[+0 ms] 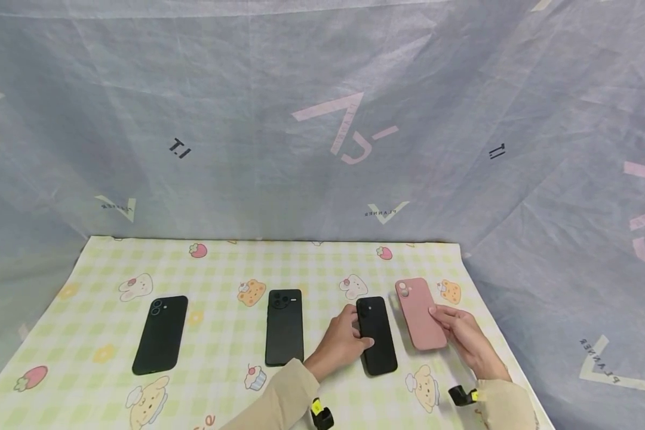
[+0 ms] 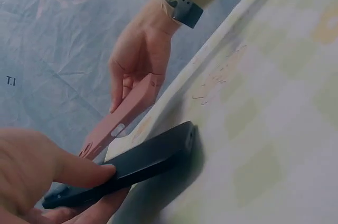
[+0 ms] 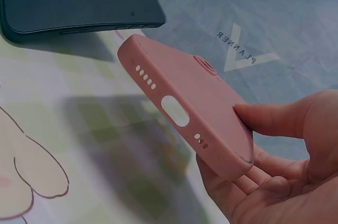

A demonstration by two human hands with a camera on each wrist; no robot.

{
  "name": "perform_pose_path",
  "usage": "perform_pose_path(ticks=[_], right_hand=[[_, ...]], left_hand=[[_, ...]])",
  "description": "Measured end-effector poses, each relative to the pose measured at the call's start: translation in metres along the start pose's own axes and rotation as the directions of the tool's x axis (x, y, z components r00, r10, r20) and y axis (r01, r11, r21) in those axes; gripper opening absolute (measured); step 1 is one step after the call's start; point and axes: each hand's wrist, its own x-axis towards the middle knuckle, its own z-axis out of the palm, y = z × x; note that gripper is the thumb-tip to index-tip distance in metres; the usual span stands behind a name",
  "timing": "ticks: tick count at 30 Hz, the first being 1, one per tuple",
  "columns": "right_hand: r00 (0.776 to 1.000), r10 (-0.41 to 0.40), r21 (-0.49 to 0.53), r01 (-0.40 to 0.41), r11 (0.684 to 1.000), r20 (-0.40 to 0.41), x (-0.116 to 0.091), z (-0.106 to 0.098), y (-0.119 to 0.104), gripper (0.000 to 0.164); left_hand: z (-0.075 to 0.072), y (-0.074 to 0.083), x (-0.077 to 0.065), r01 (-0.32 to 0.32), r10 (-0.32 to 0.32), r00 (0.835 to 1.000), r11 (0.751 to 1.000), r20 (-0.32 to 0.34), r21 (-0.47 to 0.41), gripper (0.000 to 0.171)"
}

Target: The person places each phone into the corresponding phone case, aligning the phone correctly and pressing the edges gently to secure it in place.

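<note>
My left hand [image 1: 342, 340] grips a black phone [image 1: 377, 340] by its left side, thumb on the back and fingers underneath. In the left wrist view the phone [image 2: 153, 155] is raised a little over the cloth and casts a shadow. To its right, my right hand [image 1: 464, 337] pinches a pink phone case [image 1: 421, 316] at its right edge, back side up. The right wrist view shows the case [image 3: 179, 102] tilted above the cloth, its port cutout and speaker holes facing the camera, with the thumb on its back.
A black phone with a wide round camera module [image 1: 285, 328] lies left of my left hand. Farther left lies another black phone or case [image 1: 161, 334] with two lens rings. Checkered cloth [image 1: 220, 334] covers the table; a grey-blue curtain [image 1: 247, 131] hangs behind and at both sides.
</note>
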Motion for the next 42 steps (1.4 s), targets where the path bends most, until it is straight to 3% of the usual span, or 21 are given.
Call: perform_pose_path(ticks=[10, 14, 19, 27, 35, 42], right_hand=[[1.0, 0.02, -0.026, -0.021, 0.999, -0.015, -0.005, 0.002, 0.006, 0.022], [0.998, 0.053, -0.02, -0.054, 0.998, -0.021, -0.007, 0.006, 0.009, 0.031], [0.997, 0.067, -0.006, -0.068, 0.998, -0.049, -0.011, 0.011, 0.009, 0.04], [0.999, 0.028, 0.049, -0.026, 0.998, -0.042, -0.024, 0.024, 0.006, 0.038], [1.0, 0.007, 0.085, -0.006, 0.996, -0.014, -0.031, 0.041, 0.003, 0.047], [0.999, -0.026, 0.119, 0.023, 0.993, 0.024, -0.036, 0.052, -0.001, 0.045]], left_hand=[[-0.002, -0.002, -0.011, 0.006, -0.006, 1.0, 1.0, 0.017, -0.029, 0.059], [-0.001, -0.005, -0.011, 0.013, -0.009, 1.0, 0.992, 0.028, -0.128, 0.056], [-0.001, -0.01, -0.008, 0.034, -0.03, 0.999, 0.962, 0.017, -0.271, 0.051], [-0.001, -0.012, -0.002, 0.019, -0.029, 0.999, 0.964, -0.034, -0.266, 0.053], [0.0, -0.01, 0.004, 0.014, -0.036, 0.998, 0.939, -0.058, -0.345, 0.051], [0.002, -0.006, 0.008, 0.014, -0.038, 0.997, 0.938, -0.061, -0.346, 0.051]])
